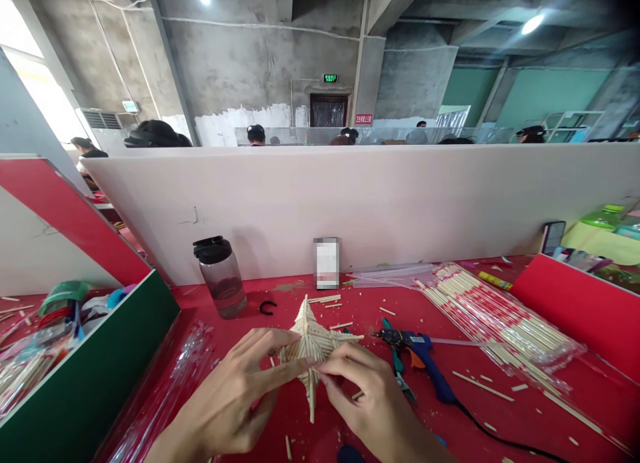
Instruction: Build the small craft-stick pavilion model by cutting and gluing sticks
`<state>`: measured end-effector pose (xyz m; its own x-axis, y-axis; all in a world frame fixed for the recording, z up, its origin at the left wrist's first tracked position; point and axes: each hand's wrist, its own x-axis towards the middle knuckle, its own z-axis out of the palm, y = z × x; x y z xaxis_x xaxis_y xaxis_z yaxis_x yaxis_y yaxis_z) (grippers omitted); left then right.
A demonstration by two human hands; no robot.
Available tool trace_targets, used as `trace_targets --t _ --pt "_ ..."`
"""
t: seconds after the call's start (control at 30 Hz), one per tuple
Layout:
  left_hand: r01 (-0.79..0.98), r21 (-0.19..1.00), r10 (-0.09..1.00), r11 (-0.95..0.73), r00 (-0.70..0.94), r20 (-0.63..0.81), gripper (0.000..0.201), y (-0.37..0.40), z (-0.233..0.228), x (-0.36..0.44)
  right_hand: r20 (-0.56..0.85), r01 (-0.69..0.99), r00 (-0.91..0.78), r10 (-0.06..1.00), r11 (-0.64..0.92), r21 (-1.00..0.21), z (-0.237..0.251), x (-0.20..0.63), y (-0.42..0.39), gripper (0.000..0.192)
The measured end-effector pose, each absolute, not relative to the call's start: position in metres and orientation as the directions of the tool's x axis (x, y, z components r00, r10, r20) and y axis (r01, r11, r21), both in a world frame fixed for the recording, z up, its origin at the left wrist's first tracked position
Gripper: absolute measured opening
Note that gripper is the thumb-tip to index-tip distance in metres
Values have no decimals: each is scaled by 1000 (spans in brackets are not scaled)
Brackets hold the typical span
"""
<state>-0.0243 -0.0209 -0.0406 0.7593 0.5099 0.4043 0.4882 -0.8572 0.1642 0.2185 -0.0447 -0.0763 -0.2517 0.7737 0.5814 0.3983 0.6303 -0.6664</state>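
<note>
In the head view, a wooden stick star [314,343] is being pinched by the left hand [235,396] and right hand [370,403], fingers best kept light, left of the glue gun [425,356].

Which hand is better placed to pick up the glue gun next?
Probably the right hand: the glue gun lies just beside it, while the left hand sits across the stick star.

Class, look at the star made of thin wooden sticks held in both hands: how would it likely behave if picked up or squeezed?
The stick star is probably light, being built only of thin sticks. Its slim points look fragile and may snap under pressure. It seems fairly stiff, since it keeps its shape between the left hand and right hand.
</note>
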Motion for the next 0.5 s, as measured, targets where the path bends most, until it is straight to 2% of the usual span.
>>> trace_targets --t 0.17,0.5 --pt "523 133 539 -842 802 258 86 -24 -30 -23 510 385 -263 819 574 -722 -69 220 -44 17" --pt "565 81 566 -821 789 240 90 -26 -29 -20 374 368 -328 868 482 -795 -57 233 -44 23"
